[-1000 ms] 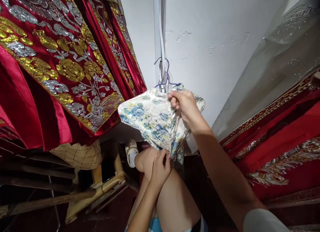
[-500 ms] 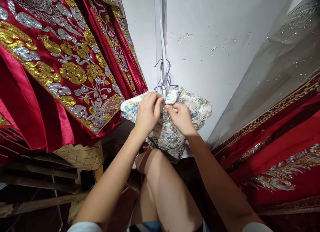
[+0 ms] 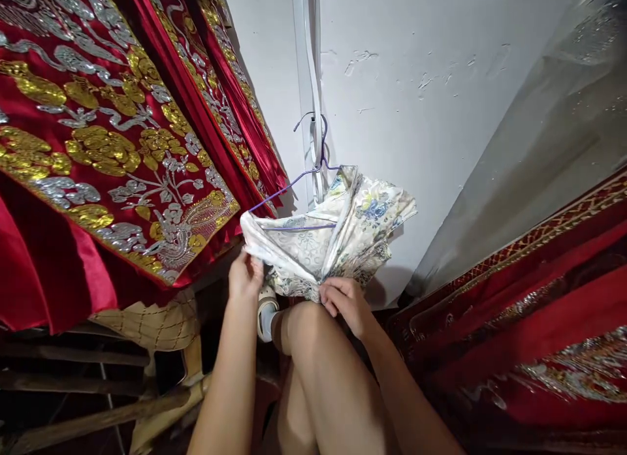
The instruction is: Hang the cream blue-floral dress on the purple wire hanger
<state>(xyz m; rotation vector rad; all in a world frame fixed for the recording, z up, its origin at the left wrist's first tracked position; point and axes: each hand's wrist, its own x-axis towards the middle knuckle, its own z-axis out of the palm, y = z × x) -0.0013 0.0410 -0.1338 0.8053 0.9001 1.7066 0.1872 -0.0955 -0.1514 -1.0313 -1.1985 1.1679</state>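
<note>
A floral shirt (image 3: 375, 210), cream with blue and yellow flowers, hangs by its right shoulder on a thin purple hanger (image 3: 289, 186). The hanger's left arm is bare, since the left shoulder of the shirt sags below it. My left hand (image 3: 246, 275) grips the shirt's left side near the sleeve. Lower down, my right hand (image 3: 340, 301) pinches the front of the shirt where the two edges meet. The neckline gapes, showing the pale inner cloth and the hanger's bottom bar.
A white strap (image 3: 313, 63) runs down the wall (image 3: 416, 115) behind the hanger. Red sequined cloth (image 3: 108, 141) hangs at left, and more red cloth (image 3: 553, 285) at right beside clear plastic sheeting (image 3: 533, 109). A wooden chair (image 3: 108, 409) stands lower left; my bent knee (image 3: 306, 324) is just below the shirt.
Both hands have moved down from the collar, my left also outward. The shirt's left shoulder has come off the hanger, and its neckline has opened wide.
</note>
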